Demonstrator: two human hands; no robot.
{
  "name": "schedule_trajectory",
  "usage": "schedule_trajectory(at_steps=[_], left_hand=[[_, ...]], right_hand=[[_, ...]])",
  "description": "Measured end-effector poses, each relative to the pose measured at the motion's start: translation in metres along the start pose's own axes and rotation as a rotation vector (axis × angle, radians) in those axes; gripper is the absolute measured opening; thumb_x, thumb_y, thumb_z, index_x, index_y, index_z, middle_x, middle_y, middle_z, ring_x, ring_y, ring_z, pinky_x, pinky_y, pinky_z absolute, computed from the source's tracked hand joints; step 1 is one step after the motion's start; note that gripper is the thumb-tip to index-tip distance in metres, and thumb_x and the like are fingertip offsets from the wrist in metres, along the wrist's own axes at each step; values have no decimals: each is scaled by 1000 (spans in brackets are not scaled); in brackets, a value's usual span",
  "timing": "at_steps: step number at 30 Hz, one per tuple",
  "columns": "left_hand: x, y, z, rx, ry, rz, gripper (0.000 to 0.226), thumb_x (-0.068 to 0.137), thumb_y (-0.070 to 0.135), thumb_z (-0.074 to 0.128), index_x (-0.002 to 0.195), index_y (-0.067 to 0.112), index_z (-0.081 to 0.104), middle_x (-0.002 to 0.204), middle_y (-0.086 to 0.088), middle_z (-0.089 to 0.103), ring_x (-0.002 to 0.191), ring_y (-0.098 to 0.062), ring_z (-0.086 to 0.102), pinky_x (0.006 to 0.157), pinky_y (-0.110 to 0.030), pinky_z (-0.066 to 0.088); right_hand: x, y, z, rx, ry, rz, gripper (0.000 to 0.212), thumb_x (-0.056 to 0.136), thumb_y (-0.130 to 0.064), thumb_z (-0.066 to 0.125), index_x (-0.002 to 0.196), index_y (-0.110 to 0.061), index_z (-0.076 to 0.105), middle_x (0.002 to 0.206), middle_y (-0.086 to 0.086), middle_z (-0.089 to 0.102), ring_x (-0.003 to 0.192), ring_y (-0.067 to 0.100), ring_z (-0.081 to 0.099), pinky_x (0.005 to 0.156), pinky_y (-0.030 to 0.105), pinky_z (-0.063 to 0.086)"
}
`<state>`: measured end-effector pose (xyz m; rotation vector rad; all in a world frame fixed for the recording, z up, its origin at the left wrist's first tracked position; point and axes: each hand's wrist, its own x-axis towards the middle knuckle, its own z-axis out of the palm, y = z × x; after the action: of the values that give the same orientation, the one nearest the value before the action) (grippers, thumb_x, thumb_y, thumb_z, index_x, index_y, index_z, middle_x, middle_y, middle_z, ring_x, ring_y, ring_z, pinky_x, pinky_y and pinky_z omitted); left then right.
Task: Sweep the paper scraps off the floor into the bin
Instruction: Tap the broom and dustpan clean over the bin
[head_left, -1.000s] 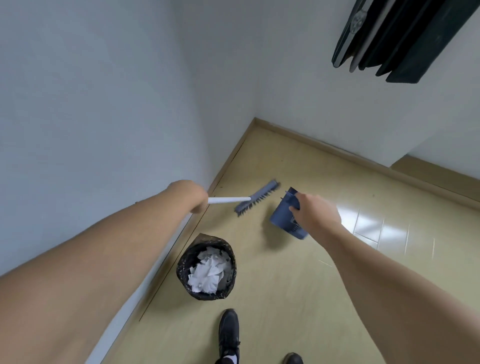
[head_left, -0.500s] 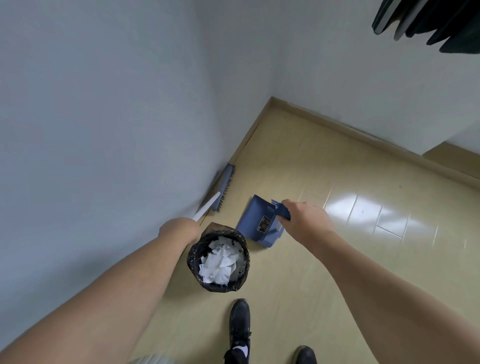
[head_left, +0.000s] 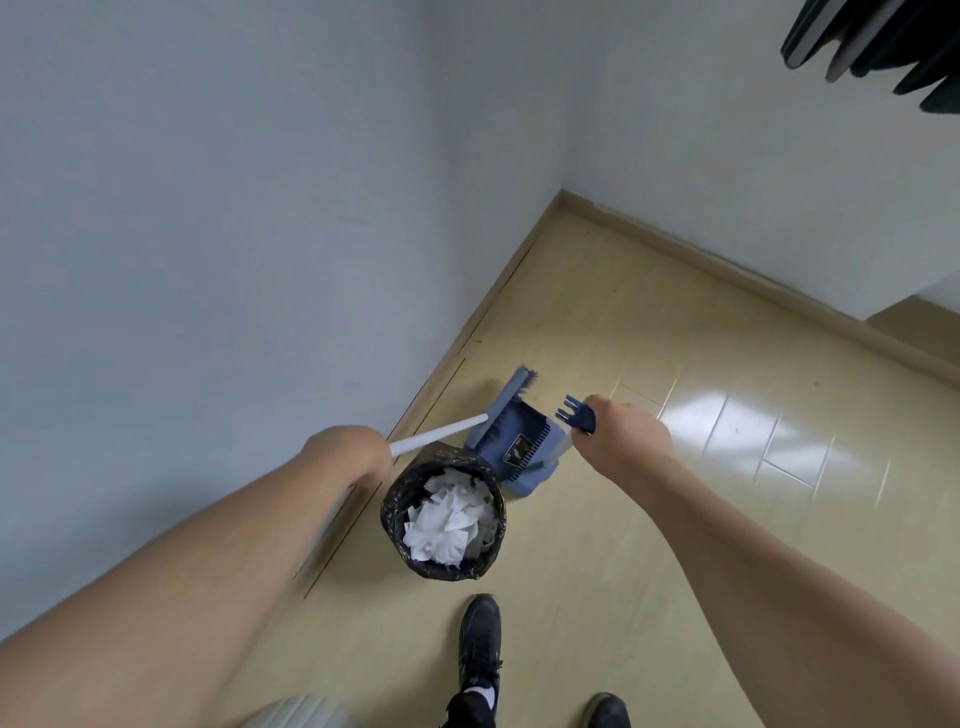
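A small bin (head_left: 395, 512) lined with a black bag stands on the floor by the left wall, filled with crumpled white paper scraps (head_left: 447, 522). My left hand (head_left: 345, 452) grips the white handle of a broom (head_left: 441, 431); its blue head lies in the mouth of the blue dustpan (head_left: 519, 447). My right hand (head_left: 626, 436) grips the dustpan's handle top, where a blue comb piece sticks out. The dustpan stands on the floor just behind the bin, touching its rim. I see no loose scraps on the floor.
Pale walls meet in a corner ahead, with a wooden skirting along the yellow floor (head_left: 649, 519). My black shoes (head_left: 480, 649) stand just behind the bin. Dark objects (head_left: 883, 47) hang at the top right.
The broom head swung from the left wall over into the dustpan's mouth. The dustpan was stood more upright against the bin. My right hand moved up its handle.
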<state>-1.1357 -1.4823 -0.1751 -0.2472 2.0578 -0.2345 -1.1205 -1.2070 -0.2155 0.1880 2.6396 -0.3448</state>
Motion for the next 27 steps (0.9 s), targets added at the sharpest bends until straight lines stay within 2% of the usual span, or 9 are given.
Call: schedule_trajectory(at_steps=[4, 6, 11, 15, 18, 20, 23, 24, 27], left_hand=[[-30, -4, -2, -35, 8, -4, 14, 94, 8, 39, 105, 7, 48, 63, -5, 45, 48, -15, 39, 46, -23, 34], [-42, -4, 5, -79, 9, -4, 9, 94, 9, 39, 101, 7, 45, 62, -5, 45, 48, -15, 39, 46, -23, 34], [-81, -5, 29, -241, 12, -10, 13, 93, 10, 37, 104, 7, 45, 66, -8, 48, 52, -18, 42, 60, -26, 40], [-124, -1, 41, -264, 81, 12, 13, 91, 7, 38, 104, 7, 41, 64, -9, 48, 49, -18, 43, 52, -24, 39], [-159, 0, 58, -294, 159, 23, 11, 91, 11, 40, 101, 9, 44, 65, -7, 48, 51, -18, 43, 56, -24, 40], [-182, -3, 72, -316, 205, 12, 10, 91, 15, 42, 99, 11, 46, 67, -5, 48, 55, -17, 43, 63, -26, 41], [-215, -5, 93, -344, 266, -38, 11, 90, 17, 43, 100, 14, 47, 68, -3, 50, 61, -18, 47, 64, -26, 41], [-231, -6, 105, -347, 288, -55, 11, 90, 17, 43, 100, 14, 48, 68, -2, 51, 63, -18, 49, 63, -25, 41], [-264, -19, 126, -291, 377, -94, 15, 90, 18, 43, 102, 17, 51, 70, 1, 52, 58, -15, 49, 54, -22, 39]], right_hand=[[-9, 6, -7, 78, -206, 147, 14, 84, -12, 49, 97, -14, 52, 93, 5, 59, 73, 26, 53, 48, 24, 32], [-18, 8, -12, 119, -230, 178, 10, 85, -12, 48, 94, -13, 51, 91, 6, 58, 71, 25, 52, 47, 23, 31], [-65, 27, -52, -26, 47, 156, 5, 79, -18, 54, 77, -13, 54, 68, 2, 55, 67, 29, 54, 50, 24, 31], [-128, 51, -67, -109, 175, 81, 14, 83, -19, 53, 71, -15, 48, 63, 0, 50, 61, 29, 50, 48, 24, 29], [-188, 70, -63, -242, 233, -27, 16, 92, -26, 48, 78, -19, 51, 62, -3, 47, 60, 27, 47, 45, 26, 22], [-225, 79, -58, -292, 278, -158, 12, 92, -28, 52, 89, -20, 60, 63, -1, 54, 58, 29, 48, 44, 27, 20], [-274, 87, -55, -379, 266, -288, 21, 94, -30, 53, 106, -16, 63, 80, 5, 68, 69, 32, 63, 52, 29, 29], [-296, 91, -55, -410, 270, -313, 21, 94, -31, 54, 107, -17, 63, 82, 5, 69, 72, 31, 65, 54, 30, 30], [-339, 98, -53, -512, 328, -422, 17, 83, -30, 70, 92, -16, 65, 70, 4, 67, 59, 27, 64, 51, 27, 27]])
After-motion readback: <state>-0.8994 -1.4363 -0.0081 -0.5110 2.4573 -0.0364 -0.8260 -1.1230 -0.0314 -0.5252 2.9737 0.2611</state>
